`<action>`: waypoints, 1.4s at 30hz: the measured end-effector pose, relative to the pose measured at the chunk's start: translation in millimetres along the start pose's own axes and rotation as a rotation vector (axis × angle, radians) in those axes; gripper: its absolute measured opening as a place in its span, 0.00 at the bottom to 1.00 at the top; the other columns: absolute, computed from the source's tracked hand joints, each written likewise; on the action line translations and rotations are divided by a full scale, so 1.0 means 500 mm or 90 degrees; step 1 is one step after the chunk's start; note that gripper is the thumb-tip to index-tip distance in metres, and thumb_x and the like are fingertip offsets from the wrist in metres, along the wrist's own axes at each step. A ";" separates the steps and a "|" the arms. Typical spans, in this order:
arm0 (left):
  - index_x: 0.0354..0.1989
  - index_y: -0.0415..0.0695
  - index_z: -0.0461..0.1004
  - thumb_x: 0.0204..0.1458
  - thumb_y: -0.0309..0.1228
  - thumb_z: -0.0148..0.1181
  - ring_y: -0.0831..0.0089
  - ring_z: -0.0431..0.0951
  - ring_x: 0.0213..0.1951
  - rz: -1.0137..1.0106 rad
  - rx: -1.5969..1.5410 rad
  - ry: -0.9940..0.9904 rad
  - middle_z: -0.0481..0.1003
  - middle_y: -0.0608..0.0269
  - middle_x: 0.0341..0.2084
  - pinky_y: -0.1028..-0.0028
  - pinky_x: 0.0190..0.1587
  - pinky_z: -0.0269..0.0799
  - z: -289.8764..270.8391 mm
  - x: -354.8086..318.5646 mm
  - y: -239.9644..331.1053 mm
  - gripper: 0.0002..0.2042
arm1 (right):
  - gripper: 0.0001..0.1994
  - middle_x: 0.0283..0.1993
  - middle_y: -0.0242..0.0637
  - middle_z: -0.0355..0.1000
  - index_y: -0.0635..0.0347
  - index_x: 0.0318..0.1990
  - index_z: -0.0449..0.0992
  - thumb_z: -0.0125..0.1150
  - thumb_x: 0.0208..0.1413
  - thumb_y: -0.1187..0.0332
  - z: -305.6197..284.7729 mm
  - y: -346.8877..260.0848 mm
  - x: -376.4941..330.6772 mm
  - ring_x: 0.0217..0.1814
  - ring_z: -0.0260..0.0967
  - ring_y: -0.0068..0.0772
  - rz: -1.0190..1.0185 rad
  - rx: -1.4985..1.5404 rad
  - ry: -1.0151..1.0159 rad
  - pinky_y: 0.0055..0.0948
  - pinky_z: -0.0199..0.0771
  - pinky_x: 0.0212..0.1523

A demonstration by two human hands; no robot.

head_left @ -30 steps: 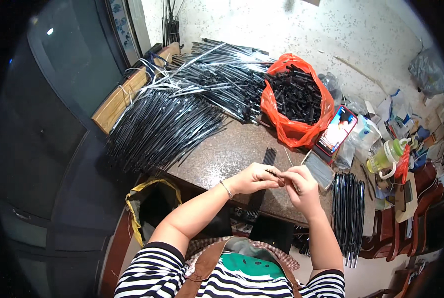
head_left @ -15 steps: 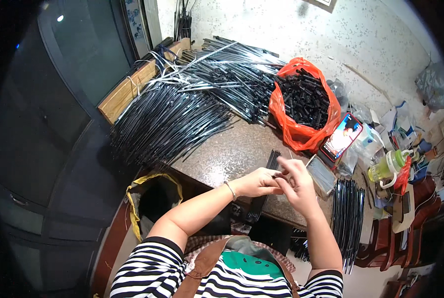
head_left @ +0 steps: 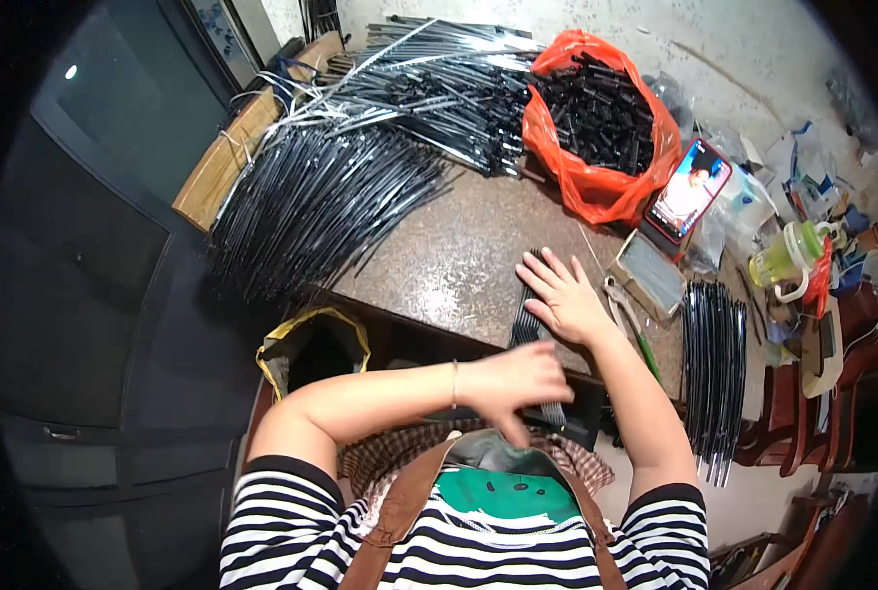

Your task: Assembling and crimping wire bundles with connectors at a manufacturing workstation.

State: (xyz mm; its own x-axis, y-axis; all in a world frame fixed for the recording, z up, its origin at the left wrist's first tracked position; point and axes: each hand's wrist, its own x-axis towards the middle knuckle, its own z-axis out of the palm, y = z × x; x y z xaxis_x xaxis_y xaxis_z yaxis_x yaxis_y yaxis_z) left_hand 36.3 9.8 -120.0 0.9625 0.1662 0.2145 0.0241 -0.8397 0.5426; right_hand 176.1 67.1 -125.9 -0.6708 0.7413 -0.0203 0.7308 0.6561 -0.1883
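Observation:
My right hand (head_left: 565,300) lies flat with fingers spread over a small bundle of thin black rods (head_left: 527,330) at the table's front edge. The lower ends of the rods stick out over that edge, toward me. My left hand (head_left: 513,382) hovers across the near part of the bundle; motion blur smears its fingers, so I cannot make out whether they hold anything. Just right of my right hand, a small open box (head_left: 652,273) of thin grey pieces rests beside green-handled pliers (head_left: 636,329).
Long black rods (head_left: 326,202) are heaped at the left and back, beside a wooden board (head_left: 225,162). A red plastic bag (head_left: 596,205) holds short black tubes. A phone (head_left: 690,190), a green bottle (head_left: 788,256) and another rod bundle (head_left: 716,364) are at right. A yellow-rimmed bag (head_left: 311,344) stands below.
My hands have parted from being together above the rods. My right hand now rests flat on the bundle, and my left has moved down toward me. The view has tilted down.

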 end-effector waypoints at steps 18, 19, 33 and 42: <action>0.41 0.38 0.60 0.26 0.36 0.58 0.60 0.58 0.47 -0.098 0.045 0.242 0.60 0.52 0.43 0.66 0.48 0.52 -0.029 -0.049 0.011 0.29 | 0.08 0.22 0.39 0.68 0.61 0.23 0.71 0.49 0.39 0.67 -0.120 0.065 -0.098 0.24 0.65 0.38 0.317 0.145 0.400 0.28 0.64 0.27; 0.41 0.38 0.60 0.26 0.38 0.59 0.60 0.58 0.47 -0.103 0.050 0.254 0.60 0.53 0.43 0.66 0.48 0.52 -0.016 -0.057 0.004 0.29 | 0.07 0.23 0.39 0.67 0.61 0.24 0.71 0.52 0.35 0.68 -0.130 0.096 -0.113 0.27 0.64 0.41 0.353 0.040 0.340 0.30 0.63 0.29; 0.40 0.38 0.62 0.22 0.43 0.60 0.62 0.60 0.46 -0.087 0.015 0.236 0.61 0.55 0.42 0.68 0.48 0.54 -0.009 -0.126 0.004 0.32 | 0.13 0.23 0.39 0.61 0.58 0.29 0.69 0.46 0.32 0.81 -0.055 0.006 -0.131 0.26 0.62 0.39 0.102 0.130 0.335 0.29 0.63 0.27; 0.37 0.37 0.64 0.23 0.44 0.59 0.61 0.62 0.44 -0.089 -0.009 0.270 0.64 0.55 0.39 0.69 0.46 0.55 0.010 -0.129 0.004 0.30 | 0.10 0.24 0.37 0.60 0.62 0.30 0.67 0.50 0.34 0.76 0.021 -0.079 -0.136 0.25 0.62 0.37 0.187 0.107 0.233 0.29 0.64 0.24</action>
State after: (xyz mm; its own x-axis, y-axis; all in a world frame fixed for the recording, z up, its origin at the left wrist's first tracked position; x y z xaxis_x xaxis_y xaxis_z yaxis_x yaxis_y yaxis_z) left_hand -24.5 -5.4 -136.7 0.7542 0.4775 0.4507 0.1395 -0.7872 0.6007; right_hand 191.5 -10.8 -127.5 -0.3287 0.9123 0.2443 0.8317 0.4021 -0.3827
